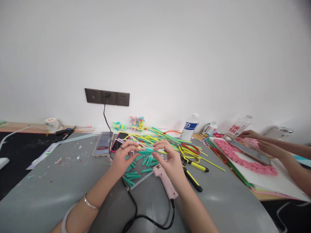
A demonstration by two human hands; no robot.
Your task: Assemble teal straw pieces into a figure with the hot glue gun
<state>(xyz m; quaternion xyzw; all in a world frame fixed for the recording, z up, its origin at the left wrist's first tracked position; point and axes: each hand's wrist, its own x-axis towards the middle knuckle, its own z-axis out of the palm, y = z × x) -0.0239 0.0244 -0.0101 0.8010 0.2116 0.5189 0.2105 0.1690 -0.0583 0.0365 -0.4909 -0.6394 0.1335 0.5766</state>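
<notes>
A short teal pipe cleaner piece (146, 152) spans the gap between my fingertips, held level above the grey mat. My left hand (123, 157) pinches its left end, thumb against fingers. At the other end, my right hand (170, 160) has the piece between thumb and fingers. Below lie several cut teal pipe cleaner pieces (132, 175) in loose piles. Under my right wrist rests a pink glue gun (166, 184), with a translucent glue stick (142, 180) at its front. Long yellow and teal pipe cleaners (167, 141) lie behind my hands.
Yellow-and-black pliers (193, 180) lie right of the glue gun. Its black cord (155, 223) curls near me. Two phones (103, 144) lie left of the pipe cleaners; a bottle (189, 128) stands behind. At right, another person's hands (270, 150) work near a pink braided piece (250, 163).
</notes>
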